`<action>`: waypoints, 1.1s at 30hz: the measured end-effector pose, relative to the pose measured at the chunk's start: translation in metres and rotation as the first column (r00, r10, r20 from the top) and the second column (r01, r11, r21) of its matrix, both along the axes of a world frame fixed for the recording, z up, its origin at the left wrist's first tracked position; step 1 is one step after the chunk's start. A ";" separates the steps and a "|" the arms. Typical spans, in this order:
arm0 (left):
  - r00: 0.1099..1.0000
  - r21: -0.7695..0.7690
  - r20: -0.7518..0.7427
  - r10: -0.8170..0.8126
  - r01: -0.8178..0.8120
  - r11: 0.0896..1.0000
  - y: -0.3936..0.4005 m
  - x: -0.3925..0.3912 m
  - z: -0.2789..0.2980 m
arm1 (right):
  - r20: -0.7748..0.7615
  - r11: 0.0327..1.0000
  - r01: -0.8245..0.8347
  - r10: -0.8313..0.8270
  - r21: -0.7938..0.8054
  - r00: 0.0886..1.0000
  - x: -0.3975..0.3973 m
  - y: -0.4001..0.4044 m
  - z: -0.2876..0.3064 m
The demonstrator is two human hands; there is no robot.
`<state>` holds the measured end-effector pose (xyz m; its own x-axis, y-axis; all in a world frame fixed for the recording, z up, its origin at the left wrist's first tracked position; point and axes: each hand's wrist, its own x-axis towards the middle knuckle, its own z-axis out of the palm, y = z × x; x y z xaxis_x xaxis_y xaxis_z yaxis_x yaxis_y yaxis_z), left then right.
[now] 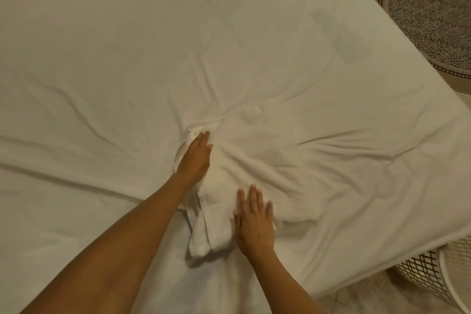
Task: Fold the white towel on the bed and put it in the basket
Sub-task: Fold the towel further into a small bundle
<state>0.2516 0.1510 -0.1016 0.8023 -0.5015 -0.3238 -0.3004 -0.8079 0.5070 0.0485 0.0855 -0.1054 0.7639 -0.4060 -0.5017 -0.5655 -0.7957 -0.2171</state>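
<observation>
The white towel [254, 168] lies rumpled on the white bed [127, 71], near the front middle, with a hemmed edge bunched toward me. My left hand [196, 158] rests flat on the towel's left side, fingers straight and pointing away. My right hand [254, 222] lies flat on the towel's near part, fingers spread. Neither hand grips the cloth. The basket [433, 273], white with a lattice wall, stands on the floor at the bottom right, partly cut off by the frame and by the bed's corner.
The bed sheet is creased around the towel. A round patterned rug [428, 18] lies on the floor at the top right, beyond the bed's right edge. Pale floor tiles [369, 301] show between the bed and the basket.
</observation>
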 end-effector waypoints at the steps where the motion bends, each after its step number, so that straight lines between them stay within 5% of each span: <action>1: 0.998 -0.004 -0.014 0.060 -0.060 0.998 -0.001 0.000 0.000 | 0.032 0.999 0.020 -0.019 -0.025 0.999 0.000 -0.009 0.002; 8: 0.963 -0.045 -0.038 0.267 -0.269 0.962 -0.017 0.017 -0.004 | 0.087 0.982 0.007 0.009 -0.189 0.996 0.007 -0.070 -0.004; 16: 0.840 -0.088 -0.125 0.528 -0.540 0.837 -0.036 0.030 0.000 | 0.060 0.989 -0.061 0.069 -0.138 0.996 0.007 -0.076 -0.013; 20: 0.757 -0.123 0.033 0.652 -0.645 0.754 -0.025 0.041 0.009 | 0.049 0.990 -0.067 0.073 -0.127 0.996 0.009 -0.077 -0.009; 24: 0.891 0.041 0.187 0.415 -0.429 0.902 -0.012 0.041 0.005 | 0.088 0.988 -0.061 0.074 -0.144 0.993 0.010 -0.079 -0.009; 27: 0.984 0.068 0.139 0.115 -0.126 0.990 -0.015 0.025 -0.005 | 0.075 0.986 -0.069 0.081 -0.150 0.994 0.012 -0.081 -0.013; 29: 0.999 0.172 0.037 -0.033 0.026 0.985 -0.014 0.014 -0.018 | 0.022 0.986 -0.094 0.098 -0.134 0.995 0.014 -0.085 -0.015; 33: 0.995 0.275 -0.069 -0.066 0.083 0.958 -0.010 0.013 -0.024 | -0.053 0.984 -0.152 0.147 -0.097 0.988 0.018 -0.095 -0.012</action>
<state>0.2649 0.1408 -0.1254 0.7417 -0.4428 -0.5038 -0.3415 -0.8958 0.2846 0.0669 -0.0098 -0.1176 0.7972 -0.3390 -0.4995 -0.4457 -0.8886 -0.1083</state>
